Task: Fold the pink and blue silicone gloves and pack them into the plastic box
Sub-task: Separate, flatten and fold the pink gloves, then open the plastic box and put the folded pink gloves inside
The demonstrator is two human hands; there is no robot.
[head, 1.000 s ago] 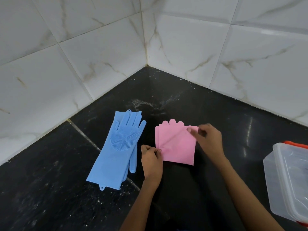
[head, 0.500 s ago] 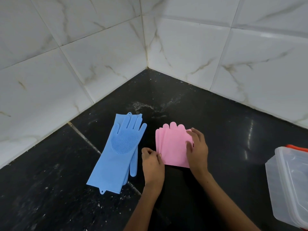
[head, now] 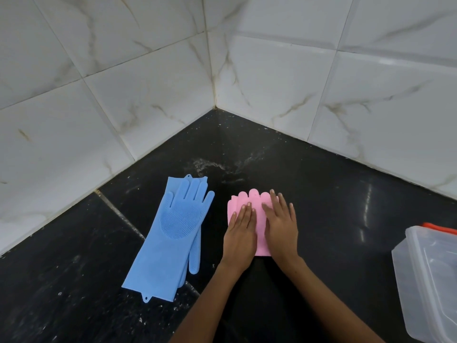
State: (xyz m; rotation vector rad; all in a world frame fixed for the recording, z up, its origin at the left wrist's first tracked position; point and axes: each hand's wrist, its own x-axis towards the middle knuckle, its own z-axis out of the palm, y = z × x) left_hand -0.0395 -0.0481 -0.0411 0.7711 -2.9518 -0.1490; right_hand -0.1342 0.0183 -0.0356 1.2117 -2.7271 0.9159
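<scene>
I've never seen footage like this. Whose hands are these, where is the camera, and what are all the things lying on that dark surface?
No machine here: a person wears a wide-angle camera on the head, looking down at their own hands. The left hand and right hand lie flat, fingers straight, pressing a folded pink glove onto the black counter. Nothing is gripped. Beside them the blue gloves lie stacked and unfolded. At the right edge stands a clear plastic box with an orange-red edge, waiting for the gloves.
</scene>
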